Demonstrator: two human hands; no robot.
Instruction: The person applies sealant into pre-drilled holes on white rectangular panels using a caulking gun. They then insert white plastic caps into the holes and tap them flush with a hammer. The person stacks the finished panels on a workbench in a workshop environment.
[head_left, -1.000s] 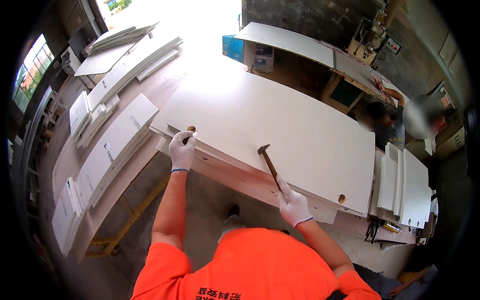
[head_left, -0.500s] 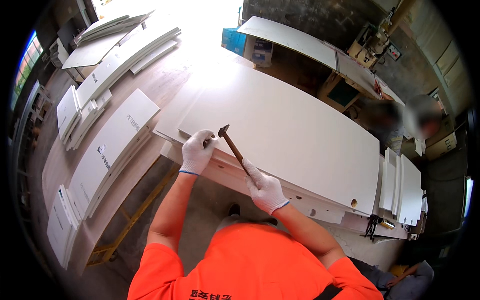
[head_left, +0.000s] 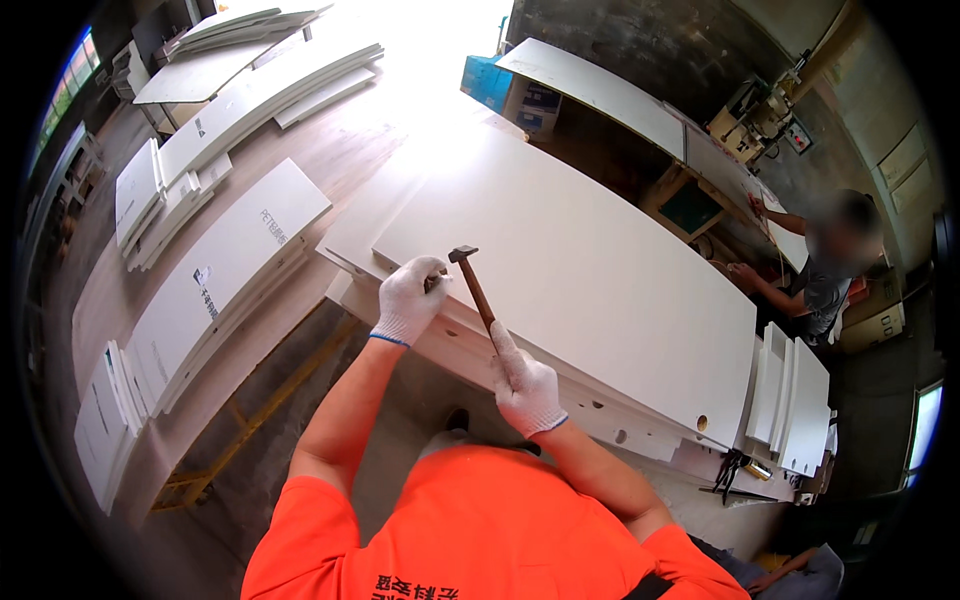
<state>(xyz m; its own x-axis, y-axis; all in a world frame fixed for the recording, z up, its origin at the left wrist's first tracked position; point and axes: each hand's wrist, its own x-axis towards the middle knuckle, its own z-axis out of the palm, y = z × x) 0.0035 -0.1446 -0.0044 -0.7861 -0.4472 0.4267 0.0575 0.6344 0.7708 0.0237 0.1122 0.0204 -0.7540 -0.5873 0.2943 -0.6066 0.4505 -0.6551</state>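
Note:
A large white panel [head_left: 590, 290] lies on top of a stack of boards in front of me. My right hand [head_left: 527, 390], in a white knit glove, is closed round the wooden handle of a hammer [head_left: 474, 290]. The hammer's dark metal head is raised just right of my left hand. At the near left edge of the panel, my gloved left hand [head_left: 410, 300] has its fingers curled in a pinch. Something small and pale shows at the fingertips, too small to name. Round holes appear near the panel's right corner and along the near edges of the boards below.
White board stacks [head_left: 225, 265] lie on the table to the left, with more behind. Narrow panels [head_left: 790, 400] and a black clamp-like tool [head_left: 735, 470] sit at the right end. Across the far bench [head_left: 600, 85], a person [head_left: 825, 270] works at the right.
My view has turned slightly, so the scene sits differently. The hammer stays raised beside my left hand, its handle a little more upright. The person at the far right shows more fully.

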